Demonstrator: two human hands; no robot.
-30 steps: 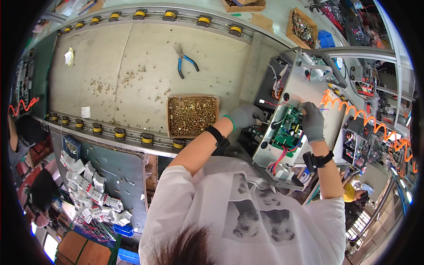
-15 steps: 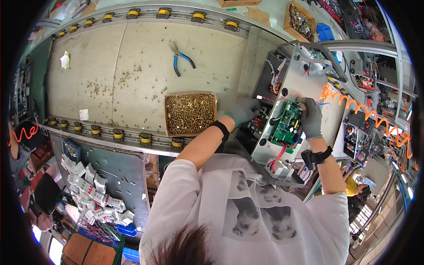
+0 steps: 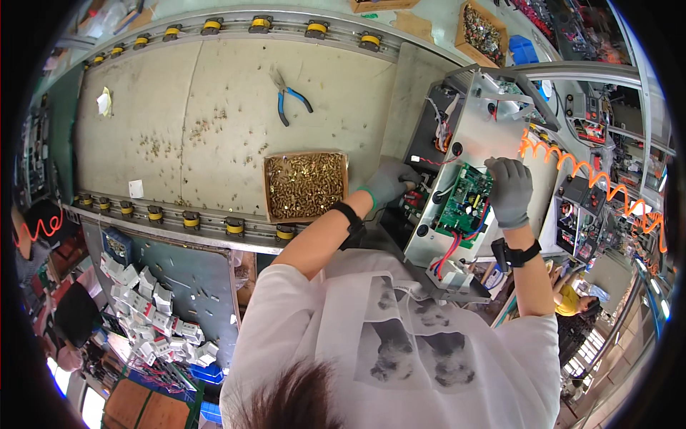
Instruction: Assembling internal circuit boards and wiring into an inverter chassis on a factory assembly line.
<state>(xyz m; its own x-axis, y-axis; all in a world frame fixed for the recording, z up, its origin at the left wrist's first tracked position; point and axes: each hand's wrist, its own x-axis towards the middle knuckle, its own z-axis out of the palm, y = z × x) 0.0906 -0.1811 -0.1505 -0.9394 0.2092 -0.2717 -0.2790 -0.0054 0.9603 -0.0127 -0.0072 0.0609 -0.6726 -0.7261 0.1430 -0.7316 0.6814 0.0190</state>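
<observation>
Both gloved hands work at a green circuit board (image 3: 464, 201) inside an open metal case (image 3: 477, 143).

Left hand (image 3: 389, 184) curls against the case's left edge beside the board; whether it grips anything is hidden. Right hand (image 3: 509, 190) presses on the board's upper right corner, fingers bent. A box of brass screws (image 3: 306, 184) sits just left; blue-handled pliers (image 3: 287, 96) lie farther up the bench.

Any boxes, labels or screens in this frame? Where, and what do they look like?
Cardboard box: centre of bench, beside left hand; square, brown, full of brass screws.
Second cardboard box: top right, brown, holds small parts.
White label: bench front edge, left; small square.
Blue bin: top right, beside second box.
No screens seen.
</observation>
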